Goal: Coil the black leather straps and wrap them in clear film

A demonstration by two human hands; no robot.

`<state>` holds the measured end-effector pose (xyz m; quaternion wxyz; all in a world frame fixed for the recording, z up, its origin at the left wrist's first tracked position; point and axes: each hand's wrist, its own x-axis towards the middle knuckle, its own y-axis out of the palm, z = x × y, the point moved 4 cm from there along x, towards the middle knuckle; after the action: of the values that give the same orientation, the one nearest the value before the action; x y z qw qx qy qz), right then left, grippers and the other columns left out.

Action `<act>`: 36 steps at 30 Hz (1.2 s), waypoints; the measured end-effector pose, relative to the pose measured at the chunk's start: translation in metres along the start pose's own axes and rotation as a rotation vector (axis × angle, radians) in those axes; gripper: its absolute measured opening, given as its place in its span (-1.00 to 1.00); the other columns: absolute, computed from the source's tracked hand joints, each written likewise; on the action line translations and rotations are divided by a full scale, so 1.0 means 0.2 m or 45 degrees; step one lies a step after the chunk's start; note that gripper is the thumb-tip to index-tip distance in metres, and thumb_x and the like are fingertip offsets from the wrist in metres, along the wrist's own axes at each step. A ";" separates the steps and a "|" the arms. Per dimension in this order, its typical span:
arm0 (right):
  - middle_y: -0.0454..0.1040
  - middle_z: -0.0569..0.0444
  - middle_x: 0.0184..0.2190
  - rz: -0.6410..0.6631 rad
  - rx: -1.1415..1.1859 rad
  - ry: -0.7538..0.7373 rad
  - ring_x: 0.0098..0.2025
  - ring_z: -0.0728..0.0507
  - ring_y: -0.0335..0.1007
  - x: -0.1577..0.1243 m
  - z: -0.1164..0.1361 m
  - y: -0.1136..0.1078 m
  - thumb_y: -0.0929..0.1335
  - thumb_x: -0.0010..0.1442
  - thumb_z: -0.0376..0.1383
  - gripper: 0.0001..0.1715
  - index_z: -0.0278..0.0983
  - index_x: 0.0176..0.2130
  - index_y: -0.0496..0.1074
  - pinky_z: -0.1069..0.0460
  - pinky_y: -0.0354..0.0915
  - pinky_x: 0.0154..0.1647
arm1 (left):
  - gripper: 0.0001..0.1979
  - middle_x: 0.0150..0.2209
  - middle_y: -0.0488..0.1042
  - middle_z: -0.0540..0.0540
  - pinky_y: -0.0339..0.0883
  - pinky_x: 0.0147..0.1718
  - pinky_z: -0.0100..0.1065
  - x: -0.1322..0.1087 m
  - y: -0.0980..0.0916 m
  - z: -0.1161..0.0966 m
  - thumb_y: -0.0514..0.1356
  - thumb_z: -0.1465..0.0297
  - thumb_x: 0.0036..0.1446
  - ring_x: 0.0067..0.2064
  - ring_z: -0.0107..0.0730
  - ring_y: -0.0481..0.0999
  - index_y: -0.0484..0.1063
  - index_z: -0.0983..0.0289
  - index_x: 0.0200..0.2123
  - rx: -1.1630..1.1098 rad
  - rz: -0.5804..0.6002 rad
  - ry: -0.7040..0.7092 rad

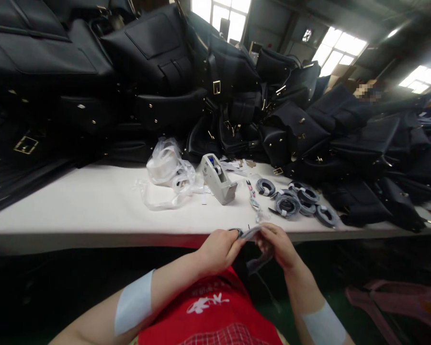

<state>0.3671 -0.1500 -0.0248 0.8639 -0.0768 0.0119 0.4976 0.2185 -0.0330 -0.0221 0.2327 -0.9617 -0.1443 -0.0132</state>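
Both my hands are at the near edge of the white table, in front of the red apron (215, 306). My left hand (221, 249) is closed on one end of a dark strap (253, 233) that looks wrapped in clear plastic. The strap's other part passes through my right hand (275, 242), whose fingers pinch it. A loose length (259, 263) hangs below the right hand. Beyond the hands lie several coiled straps (287, 203), some banded in white, and a small pink-handled tool (250, 188) that I cannot make out well.
A grey tape dispenser (217, 182) stands mid-table, with a clear plastic bag holding white rolls (165, 165) to its left. Black bags (158, 48) are piled high along the back and right. A pink stool or chair (398, 299) is at lower right.
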 end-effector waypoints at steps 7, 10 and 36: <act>0.48 -0.02 -0.18 0.300 -0.216 -0.173 -0.14 -0.18 0.40 -0.04 -0.06 0.20 0.35 0.23 -0.10 -0.62 -0.26 -0.04 0.43 -0.07 0.32 -0.05 | -0.42 -0.76 0.02 -0.18 -0.04 -0.67 -0.44 0.06 0.03 -0.05 0.00 -0.06 0.21 -0.73 -0.54 0.03 0.46 0.37 -0.35 -1.306 0.191 -0.385; 0.43 0.08 -0.42 0.372 -0.043 0.015 -0.41 -0.07 0.32 -0.11 -0.15 0.41 0.30 0.26 0.01 -0.57 -0.29 -0.16 0.46 0.03 0.30 -0.33 | -0.48 -0.67 0.11 -0.14 0.22 -0.48 -0.40 0.12 -0.02 -0.04 0.07 -0.01 0.20 -0.64 -0.53 0.18 0.45 0.38 -0.27 -1.406 -0.026 -0.354; 0.40 0.15 -0.54 0.841 -0.128 0.183 -0.49 0.00 0.31 -0.15 -0.16 0.46 0.28 0.30 -0.08 -0.59 -0.29 -0.17 0.58 0.10 0.28 -0.38 | -0.62 -0.39 0.45 0.13 0.32 -0.21 -0.24 0.09 -0.21 0.07 0.12 0.07 0.19 -0.31 -0.24 0.44 0.43 0.30 -0.30 -0.712 -0.612 -0.156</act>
<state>0.2742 -0.1344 -0.0641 0.6481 -0.1461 0.0724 0.7439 0.2242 0.0145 -0.0146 -0.0579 -0.9258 -0.3703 -0.0488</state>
